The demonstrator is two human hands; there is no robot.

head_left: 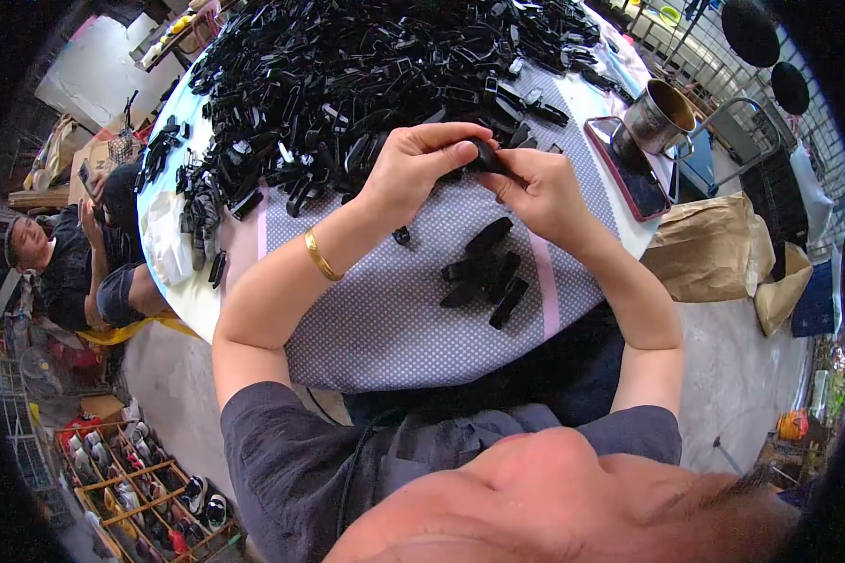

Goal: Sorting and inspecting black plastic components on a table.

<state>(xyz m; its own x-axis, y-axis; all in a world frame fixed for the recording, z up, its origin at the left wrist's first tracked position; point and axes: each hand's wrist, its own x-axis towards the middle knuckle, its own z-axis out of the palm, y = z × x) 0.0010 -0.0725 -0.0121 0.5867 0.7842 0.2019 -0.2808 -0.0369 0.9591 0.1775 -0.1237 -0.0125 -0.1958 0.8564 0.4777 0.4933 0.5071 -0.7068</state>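
Observation:
Both my hands meet over the near side of the pile and hold one small black strap-like piece (484, 156). My left hand (422, 167) is closed on its left end, thumb on top. The fingers of my right hand (537, 190) pinch its right end. A big heap of black strap pieces (347, 75), some with silvery buckles, covers the far part of the round table. Nearer to me, below my right hand, lies a small group of similar black pieces (486, 272). One small black bit (402, 235) lies alone under my left wrist.
A dotted grey cloth (394, 328) covers the round table. At its right edge are a phone (627, 169) and a metal mug (660, 114); a brown paper bag (714, 249) stands beyond. A seated person (66, 253) holds a phone at left. A shoe rack (131, 488) stands lower left.

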